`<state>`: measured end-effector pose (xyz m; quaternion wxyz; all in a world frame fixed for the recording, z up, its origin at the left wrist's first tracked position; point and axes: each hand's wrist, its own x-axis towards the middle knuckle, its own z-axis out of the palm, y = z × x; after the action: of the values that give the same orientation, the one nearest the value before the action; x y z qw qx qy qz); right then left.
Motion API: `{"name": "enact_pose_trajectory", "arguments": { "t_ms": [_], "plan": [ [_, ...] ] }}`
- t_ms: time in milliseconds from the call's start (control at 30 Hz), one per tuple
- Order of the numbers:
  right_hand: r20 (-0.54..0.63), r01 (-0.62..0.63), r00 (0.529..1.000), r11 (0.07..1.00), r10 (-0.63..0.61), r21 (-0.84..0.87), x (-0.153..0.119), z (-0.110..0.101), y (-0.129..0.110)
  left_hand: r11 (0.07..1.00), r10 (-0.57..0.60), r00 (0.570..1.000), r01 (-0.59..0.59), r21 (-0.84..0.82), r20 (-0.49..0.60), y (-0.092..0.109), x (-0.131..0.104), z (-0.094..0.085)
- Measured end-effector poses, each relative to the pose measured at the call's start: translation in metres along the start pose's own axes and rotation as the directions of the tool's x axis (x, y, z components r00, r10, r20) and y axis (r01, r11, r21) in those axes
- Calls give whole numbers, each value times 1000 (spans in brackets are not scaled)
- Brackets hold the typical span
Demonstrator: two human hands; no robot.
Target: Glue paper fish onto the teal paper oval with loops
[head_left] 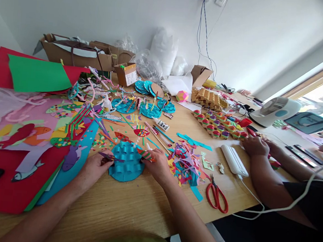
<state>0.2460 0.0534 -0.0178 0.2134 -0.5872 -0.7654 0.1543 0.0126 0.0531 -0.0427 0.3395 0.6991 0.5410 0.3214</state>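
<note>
A round blue paper piece [126, 172] with raised curled strips lies on the table between my hands. At its left edge, my left hand [98, 165] pinches a thin dark purple paper piece [110, 157], which reaches over the disc. My right hand [158, 165] is at the disc's right edge, its fingers closed on a striped green and orange paper fish [145, 155]. A small white-capped bottle tip [148, 147] shows just behind the fish. Red and orange paper fish [121, 137] lie beyond the disc.
Paper scraps [187, 162], red-handled scissors [217, 196] and a white power strip [234, 161] lie to the right. Coloured sheets [11, 176] cover the left. A glue bottle [161, 124] lies ahead. Another person's hands [257, 147] work at the right, near painted egg cartons [216, 122].
</note>
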Motion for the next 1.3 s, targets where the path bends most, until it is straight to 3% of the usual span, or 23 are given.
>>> {"name": "enact_pose_trajectory", "arguments": {
  "t_ms": [167,533,1033,1300],
  "plan": [
    [9,-4,1000,1000,3,9,-1,-2,-2,1000,6,1000,-6,28,7,-3,0,1],
    [55,-45,997,999,45,-14,3,-7,-7,999,-10,992,15,45,-122,-19,-2,7],
    [54,-35,998,998,31,59,2,-4,2,993,-48,992,59,99,-114,-16,-4,6],
    [69,-54,996,995,48,79,2,-6,2,997,-46,994,52,50,-103,-15,-6,5]
  ]
}}
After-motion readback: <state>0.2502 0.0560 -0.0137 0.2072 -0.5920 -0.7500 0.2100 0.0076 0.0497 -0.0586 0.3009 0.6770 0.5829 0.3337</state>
